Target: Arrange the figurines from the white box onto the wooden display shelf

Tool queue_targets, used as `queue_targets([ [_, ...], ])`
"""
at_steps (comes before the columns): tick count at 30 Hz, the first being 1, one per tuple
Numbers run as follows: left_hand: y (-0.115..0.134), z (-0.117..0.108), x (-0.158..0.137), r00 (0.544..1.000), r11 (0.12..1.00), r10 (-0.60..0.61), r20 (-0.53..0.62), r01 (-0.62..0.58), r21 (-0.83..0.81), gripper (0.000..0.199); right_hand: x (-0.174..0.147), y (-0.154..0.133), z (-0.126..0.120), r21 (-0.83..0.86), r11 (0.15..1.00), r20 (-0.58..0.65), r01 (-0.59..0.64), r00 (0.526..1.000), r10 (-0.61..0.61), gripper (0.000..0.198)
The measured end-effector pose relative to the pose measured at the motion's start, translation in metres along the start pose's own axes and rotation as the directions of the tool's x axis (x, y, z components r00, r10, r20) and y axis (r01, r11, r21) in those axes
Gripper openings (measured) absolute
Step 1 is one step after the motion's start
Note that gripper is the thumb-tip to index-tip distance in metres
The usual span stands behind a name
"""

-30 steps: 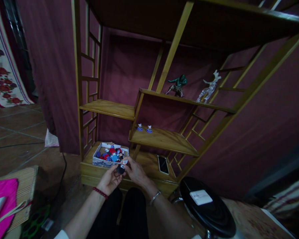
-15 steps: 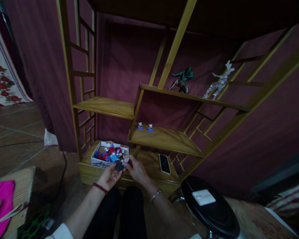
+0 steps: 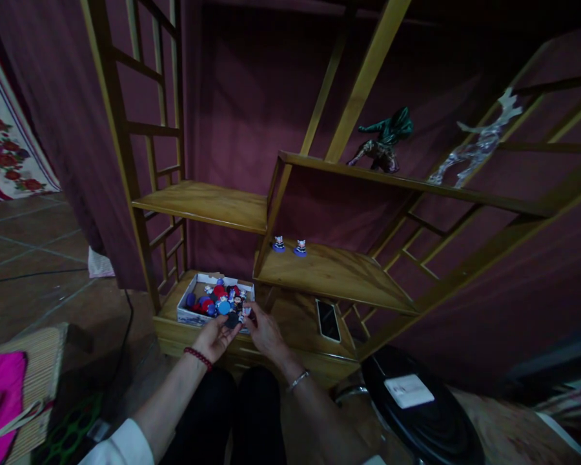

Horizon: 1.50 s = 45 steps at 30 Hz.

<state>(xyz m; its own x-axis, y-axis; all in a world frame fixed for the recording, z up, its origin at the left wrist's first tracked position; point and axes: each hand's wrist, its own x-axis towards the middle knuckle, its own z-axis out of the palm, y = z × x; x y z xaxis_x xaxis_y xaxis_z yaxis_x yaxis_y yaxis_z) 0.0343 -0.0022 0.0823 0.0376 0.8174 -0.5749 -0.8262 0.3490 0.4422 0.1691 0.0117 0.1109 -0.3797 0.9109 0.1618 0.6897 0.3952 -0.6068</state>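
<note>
In front of a white cardboard box point(image 3: 186, 315), my two hands meet at its near right corner. My left hand point(image 3: 216, 337) pinches a flat dark disc point(image 3: 232, 320) by its edge. Between the fingertips of my right hand point(image 3: 265, 331) is a small white figurine point(image 3: 244, 312), held right beside the disc; whether the two are joined I cannot make out. Inside the box lies a heap of small red, blue and white figurines point(image 3: 219, 294), with a round light-blue piece point(image 3: 223, 308) near the front.
Two small figurines on purple bases, one a cat-like figurine point(image 3: 301, 248), stand on the middle shelf point(image 3: 339, 274). A phone point(image 3: 328, 321) lies on the lower shelf. Higher up are a green-hooded statue point(image 3: 386, 141) and a clear deer statue point(image 3: 479, 145). A black stool point(image 3: 416, 420) is at right.
The view has shifted closer to the shelves, so the statues look larger and farther right. My hands keep hold of the disc and the figurine in nearly the same place.
</note>
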Motion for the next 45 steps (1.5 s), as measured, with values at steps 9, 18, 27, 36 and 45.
queue_targets([
  [9,-0.001,-0.005,0.028,0.997,0.998,0.011,-0.077,-0.016,-0.064,0.019,0.014,0.017,0.017,-0.026,0.999,0.026,-0.044,0.999,0.044,0.027],
  [18,0.004,-0.010,0.049,0.995,0.999,0.025,-0.094,-0.023,0.028,0.018,0.025,0.029,0.032,-0.006,0.999,0.048,-0.052,0.997,0.052,0.028],
  [27,0.007,-0.011,0.042,0.999,1.000,0.012,-0.034,-0.012,-0.014,0.014,0.035,0.030,0.039,0.054,0.997,-0.014,-0.058,0.998,0.059,0.028],
  [36,0.008,0.003,0.012,0.998,0.999,0.007,0.056,-0.009,0.034,0.014,0.032,0.021,0.026,0.131,0.991,-0.062,-0.006,0.998,0.014,0.025],
  [45,0.006,0.012,-0.017,0.986,0.999,0.031,0.164,-0.037,0.035,0.015,0.022,0.011,0.006,0.270,0.961,-0.106,0.052,0.994,-0.024,0.024],
])
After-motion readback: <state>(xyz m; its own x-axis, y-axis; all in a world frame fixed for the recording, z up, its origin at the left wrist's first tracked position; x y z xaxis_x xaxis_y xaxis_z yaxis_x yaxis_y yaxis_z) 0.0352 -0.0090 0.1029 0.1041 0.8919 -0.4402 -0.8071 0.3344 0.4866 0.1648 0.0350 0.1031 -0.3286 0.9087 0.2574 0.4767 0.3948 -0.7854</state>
